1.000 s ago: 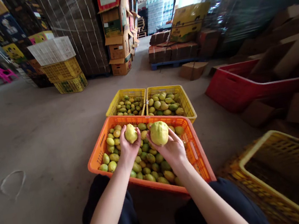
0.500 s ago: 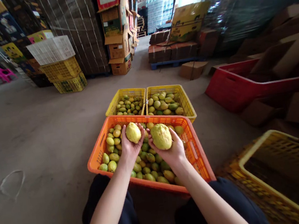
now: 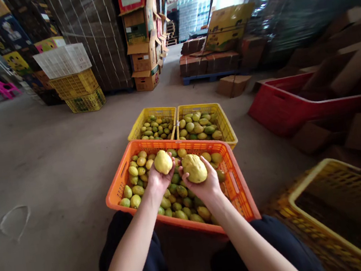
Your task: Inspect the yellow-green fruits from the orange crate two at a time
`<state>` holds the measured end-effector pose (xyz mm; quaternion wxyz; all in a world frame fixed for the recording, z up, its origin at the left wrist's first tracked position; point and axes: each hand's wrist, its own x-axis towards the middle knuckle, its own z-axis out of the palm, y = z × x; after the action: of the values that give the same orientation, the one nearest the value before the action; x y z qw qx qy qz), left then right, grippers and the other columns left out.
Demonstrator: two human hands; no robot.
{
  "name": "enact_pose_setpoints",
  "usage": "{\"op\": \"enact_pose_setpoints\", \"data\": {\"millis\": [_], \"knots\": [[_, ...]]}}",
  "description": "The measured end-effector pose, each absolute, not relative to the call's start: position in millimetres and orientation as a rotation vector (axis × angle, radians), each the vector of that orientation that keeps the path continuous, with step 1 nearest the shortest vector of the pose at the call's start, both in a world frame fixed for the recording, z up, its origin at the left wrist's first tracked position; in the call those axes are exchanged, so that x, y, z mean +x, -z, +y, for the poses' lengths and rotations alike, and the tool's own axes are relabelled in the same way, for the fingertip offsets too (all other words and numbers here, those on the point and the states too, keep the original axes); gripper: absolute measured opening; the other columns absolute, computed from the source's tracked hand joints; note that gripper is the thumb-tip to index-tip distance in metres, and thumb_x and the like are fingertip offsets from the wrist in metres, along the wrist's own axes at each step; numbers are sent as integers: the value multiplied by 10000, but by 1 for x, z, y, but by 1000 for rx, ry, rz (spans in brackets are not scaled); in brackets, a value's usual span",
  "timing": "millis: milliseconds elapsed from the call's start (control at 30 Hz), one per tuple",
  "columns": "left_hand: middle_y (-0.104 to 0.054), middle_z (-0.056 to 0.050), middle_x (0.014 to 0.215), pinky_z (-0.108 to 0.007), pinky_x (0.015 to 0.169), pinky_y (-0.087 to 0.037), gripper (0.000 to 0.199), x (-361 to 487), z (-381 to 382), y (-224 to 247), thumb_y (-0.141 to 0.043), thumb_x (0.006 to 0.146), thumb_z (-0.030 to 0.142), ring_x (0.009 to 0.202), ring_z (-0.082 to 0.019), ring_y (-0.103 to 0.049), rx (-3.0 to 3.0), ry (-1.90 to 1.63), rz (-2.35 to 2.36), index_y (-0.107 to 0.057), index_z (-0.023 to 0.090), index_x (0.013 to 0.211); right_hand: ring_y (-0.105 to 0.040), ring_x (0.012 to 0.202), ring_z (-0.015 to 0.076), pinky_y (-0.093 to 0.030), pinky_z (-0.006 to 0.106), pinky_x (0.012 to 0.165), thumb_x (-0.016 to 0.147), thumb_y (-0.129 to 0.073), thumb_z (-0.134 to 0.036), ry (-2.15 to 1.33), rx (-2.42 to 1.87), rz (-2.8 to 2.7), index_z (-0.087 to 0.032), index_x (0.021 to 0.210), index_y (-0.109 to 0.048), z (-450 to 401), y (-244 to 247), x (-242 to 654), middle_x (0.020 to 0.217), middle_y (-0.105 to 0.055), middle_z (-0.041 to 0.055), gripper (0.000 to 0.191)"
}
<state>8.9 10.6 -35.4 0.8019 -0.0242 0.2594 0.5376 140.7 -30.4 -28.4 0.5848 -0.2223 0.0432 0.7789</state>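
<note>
My left hand (image 3: 159, 178) cups a smooth pale-yellow lemon (image 3: 163, 162) from below, its fingers curled around the far side. A larger, bumpy yellow lemon (image 3: 194, 168) rests in my right hand (image 3: 208, 185), with the thumb and fingers wrapped round its sides. Both lemons are held close together above an orange plastic crate (image 3: 183, 224) full of green and yellow lemons (image 3: 180, 214). My forearms hide part of its contents.
Two yellow crates (image 3: 230, 130) of lemons stand against the far side of the orange one. At right are another yellow crate (image 3: 310, 184) and a red bin (image 3: 275, 110) with cardboard. Stacked cartons (image 3: 144, 61) and white and yellow crates (image 3: 74, 83) stand farther back.
Both lemons have turned a little in my hands, and the right hand's fingers have shifted on the bumpy one. The crates have not moved.
</note>
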Motion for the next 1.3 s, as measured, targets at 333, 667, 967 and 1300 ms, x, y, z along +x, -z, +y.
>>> {"op": "enact_pose_setpoints", "data": {"millis": [333,667,967,1300], "knots": [[-626,-59,691,-199,501,-516,227,8,8,28,-583,780,341,607,-140,-613,-77,-1180,673,-590,123,844,-676,847,221,-550,448,796,800,-435,-216,-1697,-391,17,-161,978,-608,-27,33,140,852,-707,87,255],[-660,-50,771,-240,578,-534,239,13,9,31,-391,881,189,696,-153,-644,-61,-1146,546,-621,135,914,-651,748,149,-577,264,660,850,-540,-366,-1654,-361,86,-175,981,-600,-30,29,149,833,-685,52,239],[-616,17,710,-256,640,-569,114,12,8,28,-656,755,257,663,-124,-621,-105,-1374,651,-570,189,785,-646,941,243,-565,425,759,858,-466,-320,-1689,-383,47,-142,1054,-598,-31,28,154,967,-691,123,296],[-658,-57,771,-271,582,-561,175,9,8,29,-520,847,288,694,-160,-652,-37,-1164,484,-597,131,862,-661,870,194,-574,341,738,805,-547,-285,-1632,-336,-115,-162,1015,-605,-35,27,148,917,-694,83,250]]}}
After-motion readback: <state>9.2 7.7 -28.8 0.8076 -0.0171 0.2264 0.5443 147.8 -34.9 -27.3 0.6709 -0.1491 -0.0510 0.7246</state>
